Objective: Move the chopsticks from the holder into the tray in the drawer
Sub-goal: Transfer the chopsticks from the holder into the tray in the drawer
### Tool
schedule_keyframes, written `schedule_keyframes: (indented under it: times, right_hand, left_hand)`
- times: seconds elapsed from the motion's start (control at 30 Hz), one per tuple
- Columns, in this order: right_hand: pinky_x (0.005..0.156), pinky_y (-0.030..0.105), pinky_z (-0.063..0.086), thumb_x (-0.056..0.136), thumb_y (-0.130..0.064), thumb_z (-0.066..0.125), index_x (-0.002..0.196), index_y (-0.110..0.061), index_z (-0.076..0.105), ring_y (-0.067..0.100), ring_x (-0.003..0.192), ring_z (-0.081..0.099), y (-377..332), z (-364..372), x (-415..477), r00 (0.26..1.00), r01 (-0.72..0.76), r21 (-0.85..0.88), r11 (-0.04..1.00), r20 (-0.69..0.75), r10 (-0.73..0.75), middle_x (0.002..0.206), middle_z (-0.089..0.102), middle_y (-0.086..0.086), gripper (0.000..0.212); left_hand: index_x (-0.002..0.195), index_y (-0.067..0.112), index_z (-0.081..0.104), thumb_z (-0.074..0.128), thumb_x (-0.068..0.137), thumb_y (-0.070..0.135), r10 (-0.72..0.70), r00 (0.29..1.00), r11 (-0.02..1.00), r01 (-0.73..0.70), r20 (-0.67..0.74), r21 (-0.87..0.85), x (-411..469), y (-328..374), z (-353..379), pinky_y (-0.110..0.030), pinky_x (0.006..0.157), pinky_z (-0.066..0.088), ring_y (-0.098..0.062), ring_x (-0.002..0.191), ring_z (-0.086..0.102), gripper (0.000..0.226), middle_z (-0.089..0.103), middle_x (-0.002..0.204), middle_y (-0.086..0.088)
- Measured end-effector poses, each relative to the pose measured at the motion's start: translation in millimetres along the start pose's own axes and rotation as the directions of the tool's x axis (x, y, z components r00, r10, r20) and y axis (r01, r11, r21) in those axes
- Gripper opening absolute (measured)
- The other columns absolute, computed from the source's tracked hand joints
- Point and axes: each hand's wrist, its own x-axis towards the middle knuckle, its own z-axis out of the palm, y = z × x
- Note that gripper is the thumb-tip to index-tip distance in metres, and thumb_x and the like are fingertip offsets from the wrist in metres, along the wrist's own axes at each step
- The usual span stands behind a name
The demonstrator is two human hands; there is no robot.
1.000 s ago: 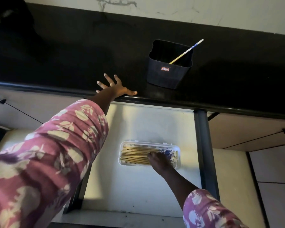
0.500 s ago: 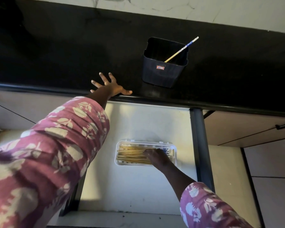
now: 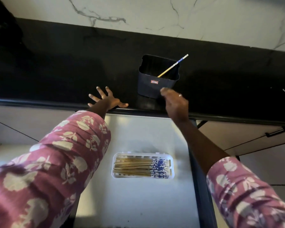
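1 chopstick (image 3: 171, 66) in holder (image 3: 148, 89); R grip (image 3: 176, 104) empty, loose; L grip (image 3: 108, 100) splayed on counter (image 3: 56, 71)

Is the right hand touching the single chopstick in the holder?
Apart. The head view shows the right hand in front of the holder's near wall, with dark wall visible between it and the chopstick.

The sleeves (image 3: 56, 162) are pink with a cream leaf print. The countertop (image 3: 56, 63) is black; the holder (image 3: 148, 86) dark blue. The chopsticks (image 3: 135, 167) are tan with blue-and-white patterned ends. The tray (image 3: 141, 177) is white.
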Motion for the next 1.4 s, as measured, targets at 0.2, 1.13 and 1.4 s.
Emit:
schedule_keyframes:
  times: [0.2,1.13,1.4]
  right_hand:
    - [0.089,0.034,0.055,0.086,0.001,0.053,0.104,-0.002,0.072,0.025,0.101,0.070,46,8,85,0.956,-0.121,-0.132,0.984,0.251,0.151,0.106,0.074,0.012,0.026]
    - [0.079,0.045,0.050,0.091,-0.001,0.048,0.105,-0.003,0.066,0.044,0.100,0.061,44,-29,147,0.762,0.052,-0.539,0.841,0.565,0.316,0.104,0.066,0.025,0.023]
    - [0.072,0.034,0.054,0.085,-0.002,0.049,0.104,-0.015,0.072,0.028,0.092,0.070,-27,-35,46,0.905,-0.284,-0.182,0.941,0.273,0.326,0.098,0.076,0.008,0.032]
  left_hand:
    - [0.148,0.025,-0.017,0.069,0.065,0.066,-0.007,1.000,1.000,0.007,0.002,-0.016,4,1,1,-0.069,0.107,-0.002,-0.050,0.137,-0.025,0.126,-0.032,0.154,-0.006]
    - [0.148,0.030,-0.014,0.072,0.057,0.069,-0.006,0.999,0.999,0.004,-0.048,-0.051,22,-7,12,-0.070,0.105,-0.005,-0.048,0.137,-0.027,0.131,-0.032,0.154,-0.003]
    - [0.149,0.025,-0.009,0.060,0.059,0.079,0.077,0.990,0.997,-0.080,-0.118,-0.022,26,-18,23,-0.067,0.107,-0.006,-0.036,0.143,-0.023,0.126,-0.024,0.157,-0.003]
